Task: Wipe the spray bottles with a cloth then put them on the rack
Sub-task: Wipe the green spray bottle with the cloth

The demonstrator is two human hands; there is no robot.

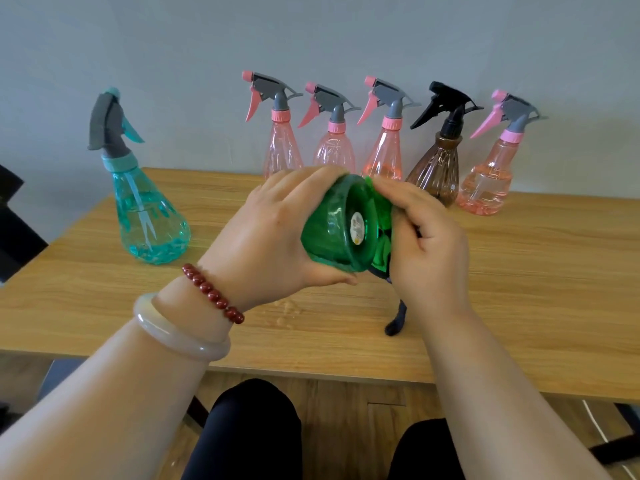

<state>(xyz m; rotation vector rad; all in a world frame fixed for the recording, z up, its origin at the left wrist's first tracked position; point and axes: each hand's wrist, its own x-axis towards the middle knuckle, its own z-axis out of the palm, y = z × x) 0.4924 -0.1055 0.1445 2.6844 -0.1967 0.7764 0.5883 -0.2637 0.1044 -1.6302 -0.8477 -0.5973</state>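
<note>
Left hand (273, 233) fingers curl round green bottle (332, 230), base tipped up for wiping; right hand (426, 237) fingers pinch dark cloth (396, 317) against it, tail hanging below.

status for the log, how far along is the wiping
No rack in view, so nothing looks put away. The left hand holds the green bottle, the right hand presses a dark cloth on it. The teal bottle and five others wait on the table.

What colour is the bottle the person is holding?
Green and see-through. The green bottle shows best in the head view, the only one here.
</note>
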